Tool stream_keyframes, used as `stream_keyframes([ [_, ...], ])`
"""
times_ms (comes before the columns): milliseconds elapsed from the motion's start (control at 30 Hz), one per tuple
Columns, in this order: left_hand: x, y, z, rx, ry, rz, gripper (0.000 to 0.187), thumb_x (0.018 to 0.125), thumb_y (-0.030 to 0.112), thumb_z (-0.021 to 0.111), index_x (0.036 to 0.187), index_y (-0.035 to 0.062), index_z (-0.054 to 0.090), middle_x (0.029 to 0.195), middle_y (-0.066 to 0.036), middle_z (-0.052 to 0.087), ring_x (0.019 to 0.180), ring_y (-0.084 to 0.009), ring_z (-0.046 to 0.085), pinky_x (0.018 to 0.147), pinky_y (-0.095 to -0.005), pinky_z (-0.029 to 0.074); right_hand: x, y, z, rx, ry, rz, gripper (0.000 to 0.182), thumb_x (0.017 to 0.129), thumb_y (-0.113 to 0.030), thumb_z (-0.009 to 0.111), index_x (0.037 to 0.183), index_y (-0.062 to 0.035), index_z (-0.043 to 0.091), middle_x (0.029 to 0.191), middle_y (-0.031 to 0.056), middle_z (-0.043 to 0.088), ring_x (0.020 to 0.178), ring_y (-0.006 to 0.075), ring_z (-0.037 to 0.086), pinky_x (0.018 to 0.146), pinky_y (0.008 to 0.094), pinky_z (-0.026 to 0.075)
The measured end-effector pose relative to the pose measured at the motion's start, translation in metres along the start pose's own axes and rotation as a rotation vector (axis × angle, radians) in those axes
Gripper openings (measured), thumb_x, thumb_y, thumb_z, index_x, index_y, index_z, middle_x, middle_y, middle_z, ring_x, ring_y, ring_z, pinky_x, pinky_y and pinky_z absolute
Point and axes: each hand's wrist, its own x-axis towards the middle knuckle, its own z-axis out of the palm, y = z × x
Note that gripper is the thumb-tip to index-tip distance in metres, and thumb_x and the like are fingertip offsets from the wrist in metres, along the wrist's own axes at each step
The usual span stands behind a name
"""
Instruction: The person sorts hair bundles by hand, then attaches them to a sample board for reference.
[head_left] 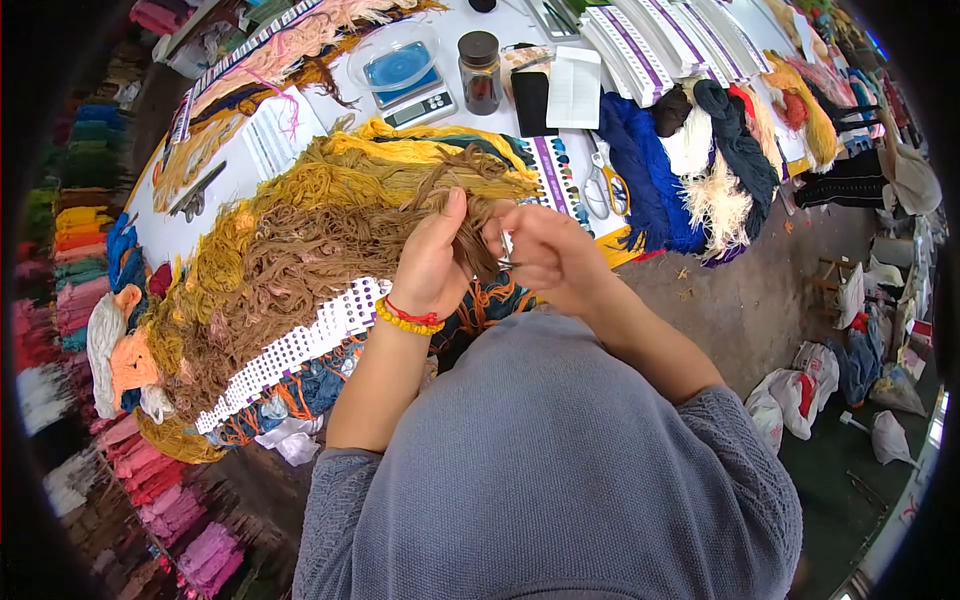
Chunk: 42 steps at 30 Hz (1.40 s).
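Note:
A long bundle of brown thread [320, 235] lies across the near side of the table, and its end rises into my hands. My left hand [432, 258], with red and yellow beaded bracelets at the wrist, is closed around that end, thumb up. Close beside it, the fingers of my right hand [555, 255] are curled in against the strands. A small silvery thing [507, 248] shows at those fingertips, too small to name. Mustard thread [335, 178] lies behind the brown. White cards with punched holes [300, 355] run along the bundle's near edge.
Behind lie a digital scale [418, 108] with a blue-bottomed bowl, a dark-lidded jar [480, 75], a black phone [531, 104] and a white booklet [573, 88]. Yellow-handled scissors [606, 185] lie right, beside blue thread [645, 170]. Plastic bags [800, 390] sit on the floor.

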Motion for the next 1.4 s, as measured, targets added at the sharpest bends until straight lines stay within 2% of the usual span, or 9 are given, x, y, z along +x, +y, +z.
stream_keyframes([
  [167, -0.002, 0.005, 0.017, -0.040, 0.011, -0.021, 0.044, 0.093, 0.033, 0.031, 0.111, -0.0030, 0.048, 0.098, -0.008, 0.056, 0.087, -0.0131, 0.053, 0.073, -0.0265, 0.045, 0.002, -0.002, 0.002, 0.282, -0.143, -0.148, 0.024, 0.088, -0.022, 0.045, 0.100, -0.0020, 0.052, 0.066, 0.0001, 0.054, 0.042, 0.0006, 0.030, 0.037, 0.0145, 0.026],
  [233, -0.005, 0.004, 0.021, -0.029, 0.051, -0.038, 0.044, 0.093, 0.034, 0.031, 0.113, -0.0025, 0.047, 0.103, -0.008, 0.055, 0.091, -0.0135, 0.053, 0.075, -0.0267, 0.045, 0.002, -0.005, 0.013, -0.285, 0.281, -0.188, 0.020, 0.086, -0.018, 0.051, 0.095, -0.0013, 0.054, 0.067, 0.0004, 0.055, 0.045, 0.0004, 0.037, 0.040, 0.0149, 0.030],
  [367, -0.005, -0.003, 0.019, 0.053, 0.090, -0.025, 0.047, 0.092, 0.036, 0.031, 0.118, -0.0017, 0.043, 0.113, -0.010, 0.051, 0.101, -0.0174, 0.050, 0.084, -0.0313, 0.042, 0.008, 0.009, 0.018, -0.506, 0.414, -0.279, 0.020, 0.082, -0.014, 0.056, 0.097, -0.0004, 0.056, 0.071, -0.0017, 0.054, 0.054, 0.0022, 0.046, 0.048, 0.0155, 0.038],
  [467, -0.005, -0.006, 0.021, 0.137, 0.083, -0.012, 0.049, 0.092, 0.037, 0.030, 0.120, -0.0014, 0.041, 0.116, -0.011, 0.049, 0.106, -0.0197, 0.048, 0.090, -0.0342, 0.040, 0.012, 0.015, 0.000, -0.955, 0.362, -0.200, 0.019, 0.081, -0.012, 0.057, 0.095, 0.0001, 0.054, 0.078, -0.0026, 0.055, 0.066, 0.0025, 0.051, 0.054, 0.0165, 0.043],
  [567, -0.006, -0.004, 0.018, 0.075, 0.078, -0.016, 0.048, 0.092, 0.037, 0.031, 0.119, -0.0014, 0.041, 0.116, -0.011, 0.049, 0.106, -0.0197, 0.048, 0.091, -0.0342, 0.039, 0.012, 0.017, 0.007, -0.695, 0.333, -0.292, 0.018, 0.082, -0.009, 0.055, 0.098, 0.0002, 0.053, 0.081, -0.0030, 0.055, 0.069, 0.0031, 0.051, 0.055, 0.0169, 0.044],
  [733, -0.007, -0.005, 0.012, -0.072, 0.092, -0.033, 0.043, 0.091, 0.034, 0.036, 0.115, -0.0016, 0.044, 0.110, -0.010, 0.052, 0.102, -0.0177, 0.051, 0.085, -0.0318, 0.043, 0.010, 0.019, 0.007, -0.694, 0.318, -0.356, 0.017, 0.082, -0.007, 0.054, 0.097, 0.0000, 0.053, 0.080, -0.0025, 0.056, 0.068, 0.0033, 0.052, 0.054, 0.0173, 0.044],
  [900, -0.009, -0.007, 0.022, 0.220, 0.280, 0.122, 0.022, 0.086, 0.015, 0.051, 0.095, -0.0046, 0.056, 0.087, -0.008, 0.059, 0.074, -0.0136, 0.056, 0.066, -0.0249, 0.045, 0.001, 0.014, 0.016, -0.717, 0.328, -0.181, 0.014, 0.082, -0.009, 0.053, 0.092, 0.0000, 0.054, 0.077, 0.0010, 0.056, 0.061, 0.0052, 0.052, 0.052, 0.0178, 0.043],
  [1200, -0.010, -0.008, 0.018, 0.163, 0.175, 0.170, 0.019, 0.086, 0.011, 0.048, 0.094, -0.0038, 0.057, 0.085, -0.008, 0.059, 0.072, -0.0126, 0.055, 0.066, -0.0248, 0.045, 0.000, 0.020, 0.012, -0.420, 0.287, -0.249, 0.011, 0.080, -0.005, 0.049, 0.090, -0.0009, 0.052, 0.076, 0.0043, 0.056, 0.056, 0.0081, 0.049, 0.051, 0.0199, 0.041],
  [1400, -0.013, -0.003, 0.017, 0.134, 0.267, 0.112, 0.020, 0.086, 0.012, 0.049, 0.096, -0.0028, 0.055, 0.088, -0.009, 0.060, 0.077, -0.0155, 0.058, 0.070, -0.0267, 0.047, -0.001, 0.022, 0.012, -0.318, 0.234, -0.219, 0.012, 0.079, -0.003, 0.050, 0.090, -0.0015, 0.052, 0.078, 0.0040, 0.056, 0.058, 0.0070, 0.048, 0.052, 0.0184, 0.039],
])
